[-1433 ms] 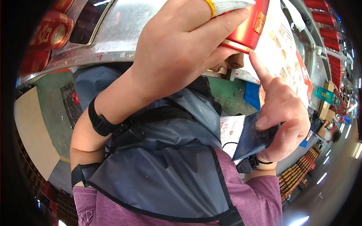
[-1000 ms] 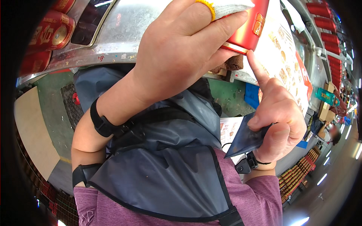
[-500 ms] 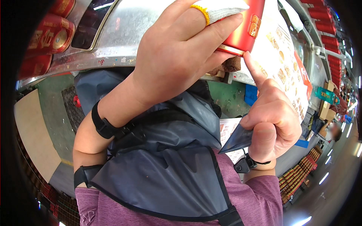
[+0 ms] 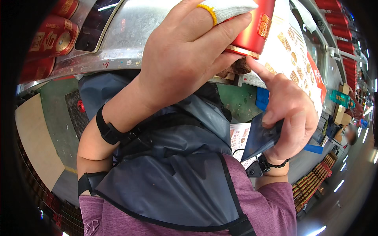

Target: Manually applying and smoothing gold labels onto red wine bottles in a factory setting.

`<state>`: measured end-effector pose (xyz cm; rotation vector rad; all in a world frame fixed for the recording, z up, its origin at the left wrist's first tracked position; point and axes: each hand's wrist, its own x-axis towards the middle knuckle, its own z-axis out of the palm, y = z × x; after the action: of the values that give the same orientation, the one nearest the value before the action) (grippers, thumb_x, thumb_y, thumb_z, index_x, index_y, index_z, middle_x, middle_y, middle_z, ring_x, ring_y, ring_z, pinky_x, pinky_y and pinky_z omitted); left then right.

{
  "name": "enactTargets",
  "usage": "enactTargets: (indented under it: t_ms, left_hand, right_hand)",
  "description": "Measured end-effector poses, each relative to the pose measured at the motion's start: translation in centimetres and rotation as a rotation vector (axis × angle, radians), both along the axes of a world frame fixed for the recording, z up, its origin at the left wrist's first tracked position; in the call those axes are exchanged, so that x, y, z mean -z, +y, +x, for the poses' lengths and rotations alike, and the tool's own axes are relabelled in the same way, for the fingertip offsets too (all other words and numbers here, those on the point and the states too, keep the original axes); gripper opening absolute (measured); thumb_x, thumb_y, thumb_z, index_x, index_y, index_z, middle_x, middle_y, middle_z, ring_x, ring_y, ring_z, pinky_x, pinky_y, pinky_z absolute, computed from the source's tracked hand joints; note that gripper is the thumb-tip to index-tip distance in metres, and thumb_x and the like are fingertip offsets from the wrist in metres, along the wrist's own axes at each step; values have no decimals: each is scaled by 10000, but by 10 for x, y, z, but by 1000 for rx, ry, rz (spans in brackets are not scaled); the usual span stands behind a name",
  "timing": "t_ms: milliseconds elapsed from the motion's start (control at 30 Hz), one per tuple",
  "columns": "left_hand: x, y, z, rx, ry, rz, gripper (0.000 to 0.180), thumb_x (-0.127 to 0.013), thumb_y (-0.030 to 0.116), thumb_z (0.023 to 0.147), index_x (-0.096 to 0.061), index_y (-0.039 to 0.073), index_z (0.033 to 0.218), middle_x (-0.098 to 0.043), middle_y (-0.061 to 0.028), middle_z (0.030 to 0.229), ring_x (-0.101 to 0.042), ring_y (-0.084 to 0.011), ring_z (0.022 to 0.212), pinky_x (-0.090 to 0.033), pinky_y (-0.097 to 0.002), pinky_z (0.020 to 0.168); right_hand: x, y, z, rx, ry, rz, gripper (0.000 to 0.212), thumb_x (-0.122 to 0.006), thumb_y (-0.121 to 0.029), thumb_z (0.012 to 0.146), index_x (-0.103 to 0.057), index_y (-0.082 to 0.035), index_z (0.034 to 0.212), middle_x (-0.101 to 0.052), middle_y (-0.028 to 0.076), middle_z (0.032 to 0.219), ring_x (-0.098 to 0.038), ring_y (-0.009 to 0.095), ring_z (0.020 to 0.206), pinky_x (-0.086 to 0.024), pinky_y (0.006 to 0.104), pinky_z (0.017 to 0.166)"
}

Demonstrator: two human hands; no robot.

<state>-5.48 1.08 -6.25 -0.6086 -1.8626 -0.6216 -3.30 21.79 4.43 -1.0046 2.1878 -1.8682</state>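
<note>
My left hand [image 4: 177, 59] is closed around a shiny red canister [image 4: 250, 35] with a gold band at its lower rim. A white knitted finger cover [image 4: 230, 10] with a yellow edge sits on that hand. Below the canister, the index finger of my right hand [image 4: 293, 106] stretches up and its tip touches the gold-banded rim. The other right fingers are curled over a dark blue, flexible-looking piece [image 4: 258, 135] that tapers to a point. Its exact kind is unclear. Part of a brown cloth [image 4: 238, 67] shows beneath the canister.
A phone [image 4: 96, 25] lies on the metal worktable [image 4: 126, 35], beside several red canisters [image 4: 51, 35] at left. Printed sheets [image 4: 293, 47] cover the right side. Behind them run rows of red canisters [image 4: 346, 59]. Another person [image 4: 346, 135] is far right.
My right hand has shifted slightly, its index fingertip sliding left along the canister's rim. The dark blue piece has moved right and up with it. My left hand and the canister have barely moved.
</note>
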Motion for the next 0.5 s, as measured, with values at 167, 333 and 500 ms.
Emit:
enactTargets:
  t_ms: [167, 333, 500]
  left_hand:
    - [-2, -1, 3, -1, -16, 9, 487, -843, 118, 755, -709, -46, 1193, -679, -201, 1254, -675, -351, 1125, -544, -437, 936]
    - [-1, 0, 1, -21, -17, -4, 482, -847, 119, 755, -711, -45, 1188, -682, -198, 1251, -678, -348, 1117, -546, -436, 930]
    - [0, 0, 0, -13, -8, 3, 488, -847, 120, 756, -709, -45, 1194, -682, -198, 1250, -676, -350, 1120, -545, -438, 937]
  right_hand:
    - [-4, 4, -1, 50, -29, -39, 497, -516, -360, 1066, -553, -64, 668, -471, 22, 581, -441, 155, 595, -409, 773, 1060]
    - [-5, 4, 0, -5, 9, 13, 484, -521, -347, 1066, -566, -57, 682, -489, 24, 589, -462, 164, 610, -388, 796, 1062]
    - [-3, 1, 2, -36, 69, 14, 456, -522, -303, 1061, -571, -49, 685, -504, 31, 593, -463, 172, 609, -389, 800, 1058]
